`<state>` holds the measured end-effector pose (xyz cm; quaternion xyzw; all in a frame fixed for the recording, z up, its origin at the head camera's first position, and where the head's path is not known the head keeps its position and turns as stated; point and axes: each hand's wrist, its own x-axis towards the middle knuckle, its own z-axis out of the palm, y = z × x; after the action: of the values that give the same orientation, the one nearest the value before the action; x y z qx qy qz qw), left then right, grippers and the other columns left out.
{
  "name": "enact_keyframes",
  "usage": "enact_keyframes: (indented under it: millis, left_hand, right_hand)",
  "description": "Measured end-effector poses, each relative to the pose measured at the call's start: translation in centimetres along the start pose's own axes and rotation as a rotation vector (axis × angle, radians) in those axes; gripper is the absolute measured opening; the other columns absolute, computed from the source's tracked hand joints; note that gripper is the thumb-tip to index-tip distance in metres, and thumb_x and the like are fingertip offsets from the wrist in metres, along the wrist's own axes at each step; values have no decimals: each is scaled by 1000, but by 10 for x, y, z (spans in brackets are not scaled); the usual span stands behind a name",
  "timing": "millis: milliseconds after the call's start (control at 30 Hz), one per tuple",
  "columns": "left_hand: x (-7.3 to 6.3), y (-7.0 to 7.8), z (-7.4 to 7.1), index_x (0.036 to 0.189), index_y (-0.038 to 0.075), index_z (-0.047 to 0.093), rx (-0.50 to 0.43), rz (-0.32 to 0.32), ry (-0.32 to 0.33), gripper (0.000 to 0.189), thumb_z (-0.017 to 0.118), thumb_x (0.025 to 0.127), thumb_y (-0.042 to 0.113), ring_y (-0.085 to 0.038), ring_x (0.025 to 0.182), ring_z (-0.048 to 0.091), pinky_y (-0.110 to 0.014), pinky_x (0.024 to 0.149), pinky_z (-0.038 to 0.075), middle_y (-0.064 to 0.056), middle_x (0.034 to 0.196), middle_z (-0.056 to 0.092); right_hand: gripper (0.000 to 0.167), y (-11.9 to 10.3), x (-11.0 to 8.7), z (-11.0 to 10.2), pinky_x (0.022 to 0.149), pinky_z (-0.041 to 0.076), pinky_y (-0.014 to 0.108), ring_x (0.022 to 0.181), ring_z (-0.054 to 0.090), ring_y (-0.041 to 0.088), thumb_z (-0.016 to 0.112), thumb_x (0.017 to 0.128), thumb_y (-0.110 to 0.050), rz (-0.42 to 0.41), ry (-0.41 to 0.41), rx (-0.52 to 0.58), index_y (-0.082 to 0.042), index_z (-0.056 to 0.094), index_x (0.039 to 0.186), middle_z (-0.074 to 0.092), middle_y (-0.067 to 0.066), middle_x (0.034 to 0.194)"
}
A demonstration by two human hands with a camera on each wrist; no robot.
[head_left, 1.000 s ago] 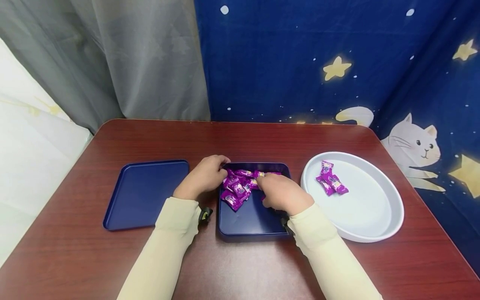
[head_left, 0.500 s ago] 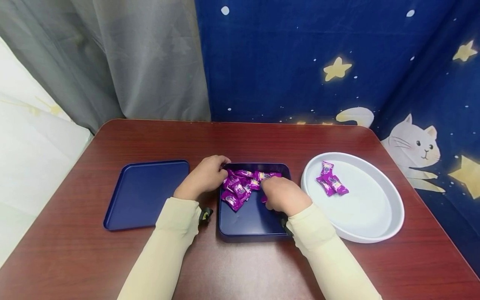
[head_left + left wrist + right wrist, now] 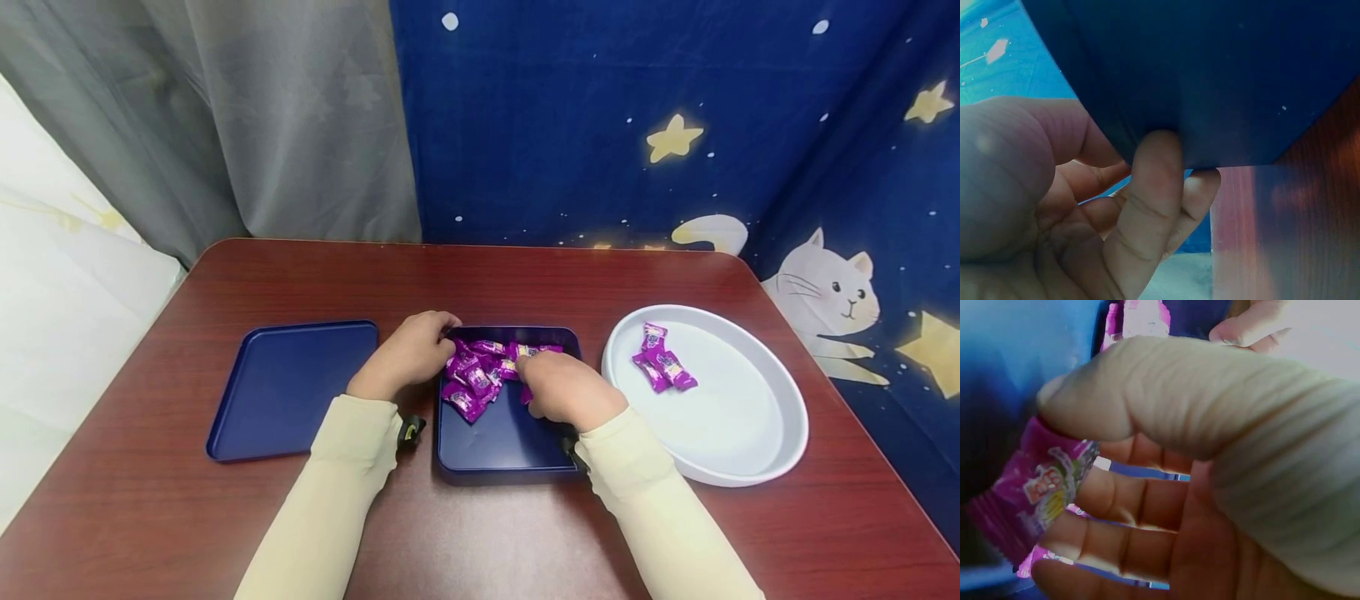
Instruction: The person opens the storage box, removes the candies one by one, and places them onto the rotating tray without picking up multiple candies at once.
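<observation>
A rectangular navy box (image 3: pixel 502 442) stands mid-table with a pile of purple-wrapped candies (image 3: pixel 468 379) toward its back left. My left hand (image 3: pixel 408 354) grips the box at its back left corner; in the left wrist view, fingers (image 3: pixel 1154 187) press on the dark blue outer wall. Inside the box, toward its right side, is my right hand (image 3: pixel 566 387). The right wrist view shows it holding one purple candy (image 3: pixel 1038 490) between thumb and fingers, with other wrappers partly hidden behind the fingers.
Right of the box is a round white tray (image 3: pixel 750 425) bearing several purple candies (image 3: pixel 663 358). A flat navy lid (image 3: pixel 292 392) lies to the left. Curtains (image 3: pixel 540 125) hang behind the table's far edge.
My right hand shifts slightly within the box, a little right and then back left. The left hand stays at the box corner, and the candies on the white tray are unmoved.
</observation>
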<state>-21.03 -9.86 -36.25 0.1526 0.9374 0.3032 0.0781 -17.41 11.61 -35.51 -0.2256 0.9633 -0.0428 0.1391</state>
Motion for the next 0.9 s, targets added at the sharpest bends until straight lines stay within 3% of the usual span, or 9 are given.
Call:
enact_keyframes:
  millis: [200, 467, 900]
  left_hand:
    - [0, 0, 0, 131, 1, 60, 1, -6, -3, 36, 54, 96, 6, -29, 112, 56, -47, 103, 44, -17, 128, 60]
    - [0, 1, 0, 131, 1, 59, -2, -5, -3, 36, 55, 96, 7, -29, 109, 55, -46, 103, 44, -17, 127, 61]
    - [-1, 1, -1, 131, 0, 60, -12, -5, 0, 37, 55, 95, 6, -29, 111, 56, -46, 103, 45, -18, 128, 60]
  right_hand:
    - [19, 0, 0, -2, 78, 50, 36, 78, 55, 22, 79, 81, -11, -14, -2, 20, -8, 62, 90, 56, 2, 78]
    - [37, 1, -4, -9, 79, 52, 37, 82, 56, 22, 79, 82, -12, -18, 27, 29, -4, 66, 116, 62, 6, 90]
    - [36, 6, -18, -23, 78, 53, 38, 80, 57, 22, 78, 81, -12, -39, 92, 47, -4, 64, 113, 60, 5, 89]
